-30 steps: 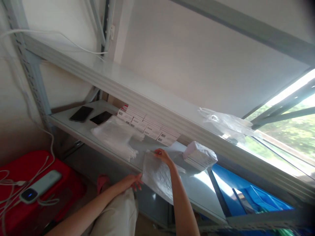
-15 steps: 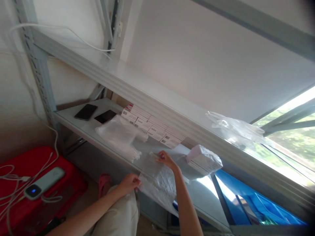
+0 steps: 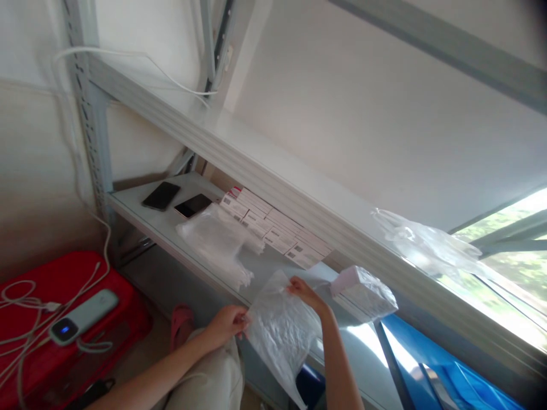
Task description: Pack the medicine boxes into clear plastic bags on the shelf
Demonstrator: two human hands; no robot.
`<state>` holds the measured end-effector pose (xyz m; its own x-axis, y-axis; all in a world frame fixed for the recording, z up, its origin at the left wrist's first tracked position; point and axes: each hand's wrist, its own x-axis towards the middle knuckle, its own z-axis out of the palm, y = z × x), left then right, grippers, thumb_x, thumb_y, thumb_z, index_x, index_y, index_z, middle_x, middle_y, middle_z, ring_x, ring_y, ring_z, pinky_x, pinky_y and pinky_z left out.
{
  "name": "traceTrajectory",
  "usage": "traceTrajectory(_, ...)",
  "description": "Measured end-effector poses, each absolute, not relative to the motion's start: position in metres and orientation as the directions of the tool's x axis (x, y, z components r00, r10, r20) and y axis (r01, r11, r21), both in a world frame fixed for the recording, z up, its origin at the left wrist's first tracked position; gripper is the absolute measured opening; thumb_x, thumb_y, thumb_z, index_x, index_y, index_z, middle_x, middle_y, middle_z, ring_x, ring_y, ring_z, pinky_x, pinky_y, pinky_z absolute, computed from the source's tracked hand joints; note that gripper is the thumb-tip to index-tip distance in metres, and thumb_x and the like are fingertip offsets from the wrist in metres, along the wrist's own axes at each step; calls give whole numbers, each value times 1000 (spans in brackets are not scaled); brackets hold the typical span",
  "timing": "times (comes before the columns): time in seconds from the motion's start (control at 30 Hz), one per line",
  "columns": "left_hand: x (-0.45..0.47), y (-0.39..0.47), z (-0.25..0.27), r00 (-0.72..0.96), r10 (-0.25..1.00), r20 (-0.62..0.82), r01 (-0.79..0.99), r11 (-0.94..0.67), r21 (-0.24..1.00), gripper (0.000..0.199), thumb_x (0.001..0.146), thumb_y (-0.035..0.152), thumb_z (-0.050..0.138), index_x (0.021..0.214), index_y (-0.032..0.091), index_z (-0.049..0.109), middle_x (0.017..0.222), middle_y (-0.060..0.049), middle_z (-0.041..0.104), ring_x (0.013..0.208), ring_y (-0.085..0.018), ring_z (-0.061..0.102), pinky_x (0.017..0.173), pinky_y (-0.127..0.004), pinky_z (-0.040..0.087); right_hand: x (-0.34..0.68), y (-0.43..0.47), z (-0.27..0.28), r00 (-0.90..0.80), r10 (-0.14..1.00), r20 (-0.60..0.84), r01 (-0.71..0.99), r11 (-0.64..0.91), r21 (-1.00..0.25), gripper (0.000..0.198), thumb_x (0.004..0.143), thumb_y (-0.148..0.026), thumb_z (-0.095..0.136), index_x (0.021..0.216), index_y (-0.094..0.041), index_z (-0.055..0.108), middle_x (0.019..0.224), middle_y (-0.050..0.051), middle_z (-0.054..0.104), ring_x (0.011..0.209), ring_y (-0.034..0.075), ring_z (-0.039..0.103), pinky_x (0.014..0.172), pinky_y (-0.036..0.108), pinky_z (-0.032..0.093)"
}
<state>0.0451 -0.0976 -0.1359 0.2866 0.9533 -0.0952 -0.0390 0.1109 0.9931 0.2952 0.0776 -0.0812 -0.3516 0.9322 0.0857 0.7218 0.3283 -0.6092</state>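
Note:
A clear plastic bag (image 3: 284, 324) stretches between my two hands over the front edge of the lower shelf. My left hand (image 3: 233, 322) pinches its left edge, and my right hand (image 3: 302, 289) grips its upper right part with bent fingers. Behind the bag, a row of white labelled boxes (image 3: 276, 228) lies along the back of the shelf. To the right of my right hand sits a white box wrapped in clear plastic (image 3: 363, 293). Further left, a pile of flattened clear bags (image 3: 220, 242) rests on the shelf.
Two dark phones, one black (image 3: 161, 196) and one pinkish-edged (image 3: 193, 205), lie at the shelf's left end. A power bank (image 3: 85, 316) with white cables sits on a red case (image 3: 128, 302). Another plastic bag (image 3: 427, 239) lies on the upper shelf (image 3: 256, 142). Blue bins (image 3: 478, 376) stand lower right.
The clear bag has been lifted and spread wider between my hands, now hanging over the shelf edge. My right hand has moved slightly right and down; the whole view has shifted a little.

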Motion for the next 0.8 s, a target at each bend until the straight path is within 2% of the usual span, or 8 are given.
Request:
traceTrajectory(0.1, 35, -96, -118, 235, 971, -45, 30, 39, 999, 32, 75, 44, 53, 82, 14, 61, 70, -7, 69, 56, -17, 60, 60, -27, 45, 292, 83, -66, -419, 908, -7, 661, 300, -688, 31, 64, -48, 68, 75, -19, 64, 55, -1, 58, 51, 16, 54, 50, 28, 45)
traceTrajectory(0.17, 24, -94, -104, 192, 981, -14, 91, -3, 996, 28, 77, 40, 51, 85, 15, 62, 72, -5, 70, 59, -17, 62, 61, -26, 46, 285, 90, -54, -439, 898, -27, 615, 278, -738, 40, 65, -49, 66, 89, -18, 65, 63, 1, 61, 58, 16, 57, 58, 29, 48)
traceTrajectory(0.3, -10, -83, -87, 91, 994, 59, 113, -69, 991, 30, 79, 39, 51, 96, 16, 61, 74, -4, 71, 59, -17, 63, 62, -26, 46, 244, 112, -30, -486, 872, 55, 563, 361, -743, 36, 72, -48, 61, 87, -17, 68, 78, 5, 67, 74, 18, 60, 72, 29, 47)
traceTrajectory(0.4, -43, -69, -86, -54, 992, 110, 68, -106, 992, 34, 79, 44, 51, 96, 16, 59, 73, -4, 70, 58, -17, 63, 63, -27, 47, 188, 130, -20, -554, 817, 160, 557, 507, -657, 34, 77, -46, 56, 86, -16, 69, 83, 6, 69, 78, 18, 61, 75, 27, 46)
traceTrajectory(0.47, -69, -60, -87, -194, 972, 132, 69, -121, 990, 34, 78, 45, 51, 95, 17, 59, 73, -4, 69, 58, -17, 62, 63, -28, 47, 144, 141, -19, -553, 808, 203, 611, 559, -561, 31, 80, -42, 54, 89, -16, 69, 85, 5, 70, 79, 16, 62, 75, 25, 45)
traceTrajectory(0.63, -125, -41, -89, -480, 865, 146, 243, -29, 970, 36, 82, 46, 48, 105, 19, 56, 72, -1, 68, 52, -15, 58, 58, -28, 44, 45, 162, -33, -519, 818, 247, 677, 570, -466, 26, 85, -35, 53, 94, -18, 69, 93, 4, 71, 83, 15, 63, 76, 23, 43)
traceTrajectory(0.8, -156, -32, -98, -585, 778, 228, 442, 70, 894, 37, 87, 42, 44, 117, 22, 51, 84, -2, 69, 66, -19, 64, 65, -30, 45, -11, 170, -53, -450, 843, 296, 760, 535, -368, 26, 90, -30, 49, 105, -19, 67, 108, 6, 69, 102, 20, 60, 89, 30, 39)
